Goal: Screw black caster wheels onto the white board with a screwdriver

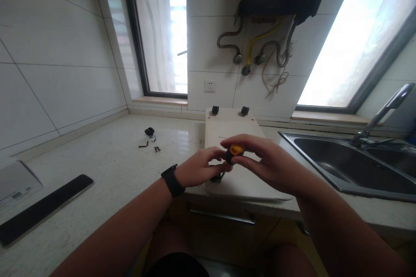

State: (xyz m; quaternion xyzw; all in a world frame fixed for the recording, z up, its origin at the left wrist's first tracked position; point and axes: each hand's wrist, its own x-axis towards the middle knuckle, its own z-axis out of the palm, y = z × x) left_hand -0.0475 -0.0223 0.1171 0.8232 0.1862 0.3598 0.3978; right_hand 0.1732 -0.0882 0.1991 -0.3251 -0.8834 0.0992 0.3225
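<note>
A screwdriver (236, 150) with a yellow-and-black handle slants over a pale flat panel (253, 181) on the counter. My right hand (264, 158) is closed round the top of its handle. Just below, my left hand (206, 166) pinches the screwdriver's lower part between thumb and fingers. The shaft runs down to a black caster wheel (215, 178) at the panel's near left corner, partly covered by my left hand. Two more black casters, one left (215, 110) and one right (245, 111), stand at the panel's far edge. The tip of the screwdriver is hard to make out.
Left of the panel lie a loose caster (149, 131), a hex key (143, 144) and several small screws (157, 149). A long dark bar (48, 207) and a white box (17, 181) rest at far left. A steel sink (320, 156) with a faucet (380, 114) is on the right.
</note>
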